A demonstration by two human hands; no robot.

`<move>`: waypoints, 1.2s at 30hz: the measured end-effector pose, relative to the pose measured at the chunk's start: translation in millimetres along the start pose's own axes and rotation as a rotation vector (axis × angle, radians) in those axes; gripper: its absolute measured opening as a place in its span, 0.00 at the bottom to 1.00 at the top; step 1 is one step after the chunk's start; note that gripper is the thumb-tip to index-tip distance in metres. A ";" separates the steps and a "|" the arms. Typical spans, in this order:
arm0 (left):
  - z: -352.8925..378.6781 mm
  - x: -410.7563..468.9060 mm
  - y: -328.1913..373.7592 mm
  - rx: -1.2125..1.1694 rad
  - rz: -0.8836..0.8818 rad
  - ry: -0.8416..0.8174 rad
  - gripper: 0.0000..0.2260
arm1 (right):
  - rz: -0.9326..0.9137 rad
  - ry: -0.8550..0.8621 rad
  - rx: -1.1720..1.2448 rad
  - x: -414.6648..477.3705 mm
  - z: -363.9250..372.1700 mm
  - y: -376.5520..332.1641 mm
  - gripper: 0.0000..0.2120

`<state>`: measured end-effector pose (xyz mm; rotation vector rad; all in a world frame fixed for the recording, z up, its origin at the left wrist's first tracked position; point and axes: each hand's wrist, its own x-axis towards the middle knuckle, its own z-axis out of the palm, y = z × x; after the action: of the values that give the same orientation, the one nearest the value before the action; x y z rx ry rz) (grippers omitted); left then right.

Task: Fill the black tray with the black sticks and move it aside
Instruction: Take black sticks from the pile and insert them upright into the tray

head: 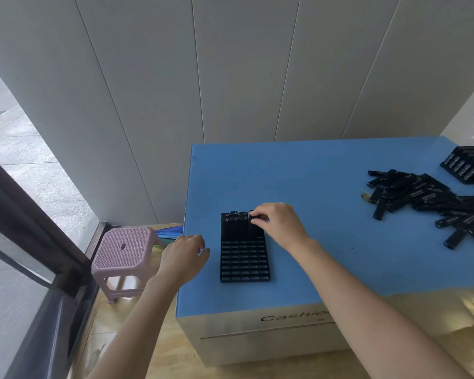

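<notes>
A black gridded tray (244,265) lies on the blue table top near its left front corner. Several black sticks (233,225) stand upright in the tray's far rows; the nearer cells are bare. My right hand (278,224) is over the tray's far right corner, fingers pinched on a black stick (253,228) standing there. My left hand (185,255) hovers just left of the tray at the table's left edge, fingers loosely spread and holding nothing. A heap of loose black sticks (424,199) lies on the right side of the table.
A second black tray (468,164) packed with sticks sits at the far right edge. The blue table (312,187) stands against a grey panelled wall. A pink plastic stool (122,255) stands on the floor left of the table, beside a glass door frame.
</notes>
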<state>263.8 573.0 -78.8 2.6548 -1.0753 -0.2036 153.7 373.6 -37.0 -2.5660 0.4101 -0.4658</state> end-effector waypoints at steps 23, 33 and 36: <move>-10.1 -14.1 -13.5 0.041 0.056 -0.024 0.12 | 0.061 -0.084 -0.060 -3.2 -1.4 -6.4 0.09; -10.9 -12.7 38.6 -0.098 0.117 -0.022 0.11 | 0.114 0.060 -0.034 -39.5 -7.9 12.8 0.14; -8.0 -12.3 79.5 -0.145 0.171 -0.001 0.09 | 0.168 0.077 -0.028 -59.9 -26.7 35.4 0.12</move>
<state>204.3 528.4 -47.1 2.4210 -1.2315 -0.2393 82.4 355.1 -48.4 -2.5195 0.6576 -0.5013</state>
